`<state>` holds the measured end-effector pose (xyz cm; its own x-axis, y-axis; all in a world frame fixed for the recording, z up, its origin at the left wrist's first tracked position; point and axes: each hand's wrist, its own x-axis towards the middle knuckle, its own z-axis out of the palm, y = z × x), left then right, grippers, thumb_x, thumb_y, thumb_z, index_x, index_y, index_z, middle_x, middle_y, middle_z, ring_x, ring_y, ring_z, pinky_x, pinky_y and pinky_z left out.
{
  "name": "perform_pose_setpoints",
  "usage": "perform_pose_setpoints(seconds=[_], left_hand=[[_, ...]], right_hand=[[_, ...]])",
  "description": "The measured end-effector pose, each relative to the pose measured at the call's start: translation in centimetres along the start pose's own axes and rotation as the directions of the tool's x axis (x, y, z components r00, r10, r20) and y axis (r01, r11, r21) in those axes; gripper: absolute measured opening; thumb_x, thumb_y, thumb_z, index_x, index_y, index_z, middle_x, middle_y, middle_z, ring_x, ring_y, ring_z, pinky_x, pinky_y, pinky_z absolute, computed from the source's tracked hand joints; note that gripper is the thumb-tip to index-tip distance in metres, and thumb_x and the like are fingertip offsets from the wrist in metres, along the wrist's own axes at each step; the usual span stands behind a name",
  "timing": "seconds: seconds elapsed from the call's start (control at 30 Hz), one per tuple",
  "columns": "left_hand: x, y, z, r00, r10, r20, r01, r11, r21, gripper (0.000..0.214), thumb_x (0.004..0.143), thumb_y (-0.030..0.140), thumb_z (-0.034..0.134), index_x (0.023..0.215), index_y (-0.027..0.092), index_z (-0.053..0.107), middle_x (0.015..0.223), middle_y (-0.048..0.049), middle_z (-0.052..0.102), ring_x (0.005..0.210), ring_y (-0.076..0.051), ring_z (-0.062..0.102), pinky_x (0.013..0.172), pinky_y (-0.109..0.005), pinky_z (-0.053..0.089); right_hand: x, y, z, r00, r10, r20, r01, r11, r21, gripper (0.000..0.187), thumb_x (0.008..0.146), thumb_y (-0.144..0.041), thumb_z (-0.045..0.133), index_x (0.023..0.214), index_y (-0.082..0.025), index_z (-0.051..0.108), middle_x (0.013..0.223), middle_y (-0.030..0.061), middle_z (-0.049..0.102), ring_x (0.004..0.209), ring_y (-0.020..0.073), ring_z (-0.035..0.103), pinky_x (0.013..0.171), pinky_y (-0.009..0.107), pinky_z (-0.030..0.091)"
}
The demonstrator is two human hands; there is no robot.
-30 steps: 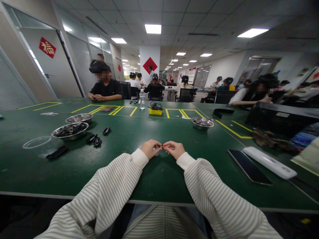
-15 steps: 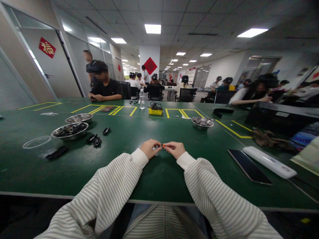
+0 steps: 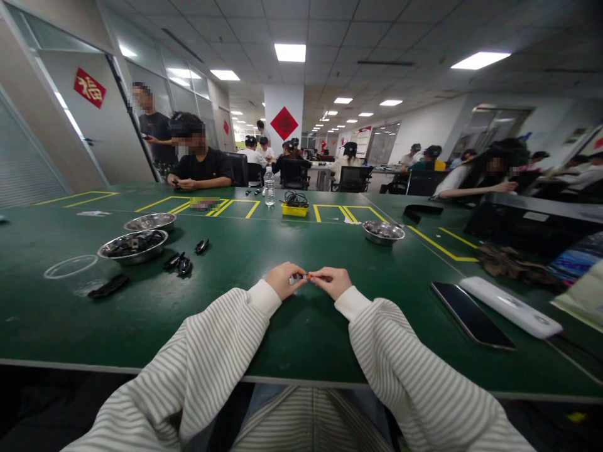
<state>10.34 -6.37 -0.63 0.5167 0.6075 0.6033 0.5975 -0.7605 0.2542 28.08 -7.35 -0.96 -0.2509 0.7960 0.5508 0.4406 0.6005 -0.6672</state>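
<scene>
1. Left hand (image 3: 285, 280): thumb and forefinger pinched on a small orange-tipped piece (image 3: 309, 276), low over the near middle of the green surface (image 3: 306, 355).
2. Right hand (image 3: 332, 282): thumb and forefinger clamped on the piece's orange end. Fingertips of both hands nearly meet; one part or two, cannot tell. The grip is likely this fine because the piece is tiny; holding it centred before the body probably keeps it in clear sight.
3. Left of the hands: loose black plastic parts (image 3: 184, 267), then a steel bowl (image 3: 134, 258) heaped with dark parts, a second steel bowl (image 3: 151, 221) behind it. Bowls presumably stop small stuff scattering.
4. Farther left: clear plastic tub (image 3: 89, 276), a black strip (image 3: 108, 286) just beside it.
5. Right: smartphone (image 3: 471, 316) alongside a white power bank (image 3: 510, 307), perhaps set aside to free the working spot. Third steel bowl (image 3: 384, 240) farther off.
6. Far side: water bottle (image 3: 269, 187), yellow tray (image 3: 294, 212) gathering black cables (image 3: 295, 199); a co-worker (image 3: 202, 166) sits beyond.
</scene>
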Motion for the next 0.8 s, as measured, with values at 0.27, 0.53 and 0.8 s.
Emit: perform_pose_setpoints(seconds=[0.27, 0.53, 0.8], left_hand=[[0.2, 0.2, -0.2, 0.998, 0.059, -0.02, -0.059, 0.998, 0.002, 0.017, 0.074, 0.03, 0.044, 0.079, 0.017, 0.054, 0.072, -0.0014, 0.054, 0.068, -0.01, 0.046, 0.064, -0.023, 0.039], [0.0, 0.0, -0.1, 0.998, 0.061, 0.01, -0.061, 0.998, 0.03, 0.022, 0.074, 0.028, 0.044, 0.092, 0.017, 0.05, 0.076, -0.0014, 0.053, 0.067, -0.009, 0.048, 0.065, -0.022, 0.04], [0.4, -1.1, -0.8, 1.0, 0.01, 0.029, -0.016, 0.978, 0.209, 0.021, 0.076, 0.03, 0.04, 0.088, 0.021, 0.055, 0.077, -0.0014, 0.055, 0.071, -0.011, 0.049, 0.065, -0.021, 0.038]], right_hand=[[0.0, -0.3, 0.1, 0.997, 0.072, -0.025, -0.072, 0.997, 0.0, 0.014, 0.06, -0.026, 0.059, 0.065, -0.013, 0.064, 0.06, 0.0043, 0.063, 0.049, 0.0104, 0.053, 0.047, 0.02, 0.044], [-0.1, -0.4, -0.1, 0.998, 0.017, 0.065, -0.015, 0.999, -0.029, 0.02, 0.067, -0.029, 0.053, 0.077, -0.015, 0.064, 0.066, 0.0043, 0.063, 0.05, 0.0098, 0.054, 0.047, 0.019, 0.043], [-0.2, -0.8, 0.0, 0.993, 0.063, 0.103, -0.065, 0.998, 0.02, 0.024, 0.071, -0.027, 0.048, 0.082, -0.011, 0.063, 0.068, 0.0065, 0.063, 0.047, 0.0091, 0.054, 0.049, 0.02, 0.045]])
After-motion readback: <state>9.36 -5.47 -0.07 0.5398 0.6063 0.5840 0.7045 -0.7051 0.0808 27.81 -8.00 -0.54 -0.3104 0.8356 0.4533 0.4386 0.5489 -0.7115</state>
